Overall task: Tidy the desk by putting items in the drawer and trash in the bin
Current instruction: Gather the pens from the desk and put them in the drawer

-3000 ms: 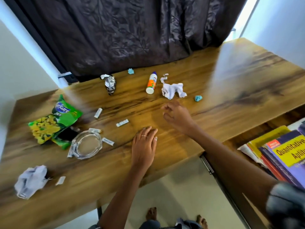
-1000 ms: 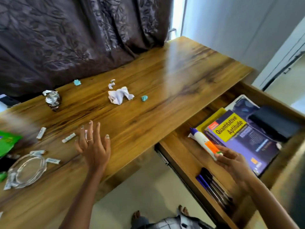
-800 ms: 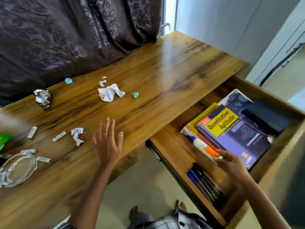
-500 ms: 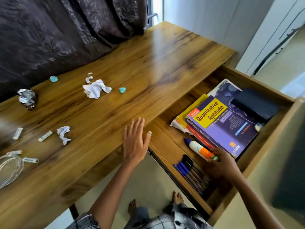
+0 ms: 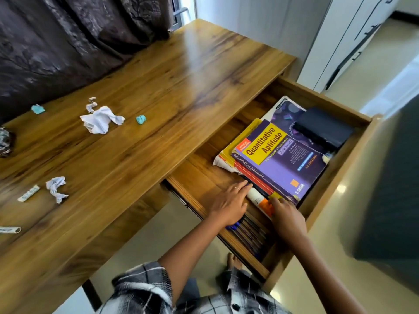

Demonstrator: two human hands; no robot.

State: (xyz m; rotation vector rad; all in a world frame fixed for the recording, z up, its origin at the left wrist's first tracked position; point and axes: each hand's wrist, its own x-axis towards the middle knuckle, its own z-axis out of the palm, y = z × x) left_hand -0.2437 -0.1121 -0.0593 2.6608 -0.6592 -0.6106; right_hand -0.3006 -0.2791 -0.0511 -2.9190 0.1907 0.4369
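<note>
1. Head view: the wooden worktop [image 5: 158, 91] has its drawer [image 5: 353, 141] pulled out at the right, and both hands are inside the drawer.
2. The glue stick [image 5: 260, 201], white with an orange band, lies in the drawer just beside the near edge of the purple "Quantitative Aptitude" book [image 5: 283, 159], which tops a stack of books.
3. The right hand [image 5: 289, 219] has its fingertips on the orange end of the glue stick; whether its grip closes round the tube or only presses on it I cannot tell, as the fingers are partly hidden.
4. The left hand [image 5: 229, 203] lies flat with straight fingers, its tips touching the white end of the glue stick; it holds nothing.
5. Blue pens [image 5: 244, 232] lie in the drawer under and nearer than the hands.
6. A black case [image 5: 322, 128] rests at the far end of the book stack.
7. On the worktop, left of the drawer: a crumpled white paper [image 5: 99, 120], a smaller paper scrap [image 5: 55, 185], two teal bits [image 5: 141, 119] and [image 5: 37, 109], and a foil ball [image 5: 5, 141] at the picture's left edge.
</note>
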